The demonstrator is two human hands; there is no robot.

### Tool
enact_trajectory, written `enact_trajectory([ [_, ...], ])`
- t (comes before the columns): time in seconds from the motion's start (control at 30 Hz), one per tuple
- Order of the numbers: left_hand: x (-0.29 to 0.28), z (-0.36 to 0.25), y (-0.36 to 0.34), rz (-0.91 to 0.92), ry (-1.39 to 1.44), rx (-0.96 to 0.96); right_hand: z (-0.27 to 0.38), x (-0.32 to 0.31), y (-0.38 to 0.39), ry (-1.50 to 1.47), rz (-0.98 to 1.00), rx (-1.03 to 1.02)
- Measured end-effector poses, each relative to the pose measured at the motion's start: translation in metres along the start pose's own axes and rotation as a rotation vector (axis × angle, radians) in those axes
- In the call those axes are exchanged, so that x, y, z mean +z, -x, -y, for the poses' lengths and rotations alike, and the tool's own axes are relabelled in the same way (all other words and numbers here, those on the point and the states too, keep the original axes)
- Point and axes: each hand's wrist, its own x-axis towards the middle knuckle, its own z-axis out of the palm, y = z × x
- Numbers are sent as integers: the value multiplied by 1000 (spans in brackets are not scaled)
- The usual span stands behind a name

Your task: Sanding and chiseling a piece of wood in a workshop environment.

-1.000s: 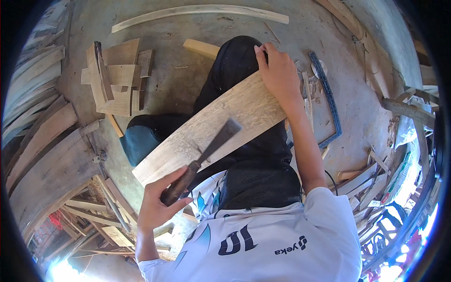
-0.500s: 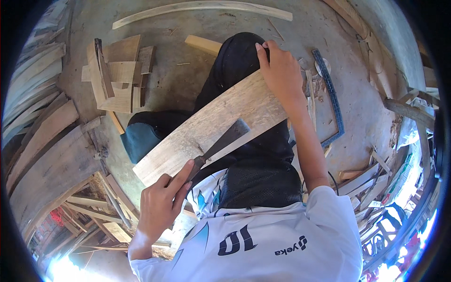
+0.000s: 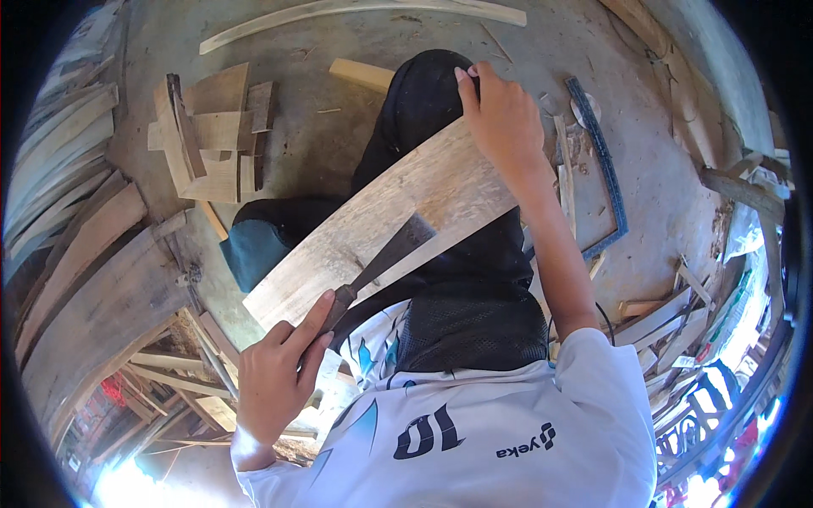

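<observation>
Pale wooden board (image 3: 381,203) slants up rightward across the legs (image 3: 428,97), beyond the left hand (image 3: 275,372), whose grip is curled round a flat-bladed tool (image 3: 385,261) aimed obliquely over the near edge. Right hand (image 3: 506,110) overlaps the far-right end, hold unclear. Less handle (image 3: 339,311) shows than a second ago.

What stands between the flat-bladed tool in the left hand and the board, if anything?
Nothing visible: the left hand holds the flat-bladed tool with its blade over the board, contact unclear. The right hand is clear of the blade.
</observation>
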Motion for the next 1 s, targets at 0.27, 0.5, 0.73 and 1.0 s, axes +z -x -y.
enact_trajectory([
  [0.27,-1,-9,-3,18,-109,11,1,2,0,13,-31,2],
  [0.5,34,-10,-20,-56,1,80,8,1,3,26,28,71],
  [0.73,27,-12,-27,-1,68,16,0,-5,1,-79,54,76],
  [1.0,47,10,-9,-270,129,159,0,0,2,-65,15,20],
])
